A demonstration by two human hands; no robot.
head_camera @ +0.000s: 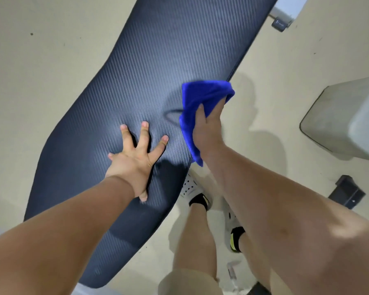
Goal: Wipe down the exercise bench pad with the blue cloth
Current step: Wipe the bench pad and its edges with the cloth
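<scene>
The exercise bench pad (149, 67), long, dark and ribbed, runs from the lower left to the upper right of the head view. My left hand (136, 156) presses flat on its middle with fingers spread. The blue cloth (200, 96) lies against the pad's right edge, bunched. My right hand (209, 124) grips it, thumb on top and fingers wrapped in the fabric. One corner of the cloth hangs down past the pad's edge.
Pale floor surrounds the bench. A grey padded block (345, 122) stands at the right, a black bracket (347, 191) below it. The bench's metal frame end (283, 15) shows at the top right. My legs and shoes (195, 188) stand beside the pad's right edge.
</scene>
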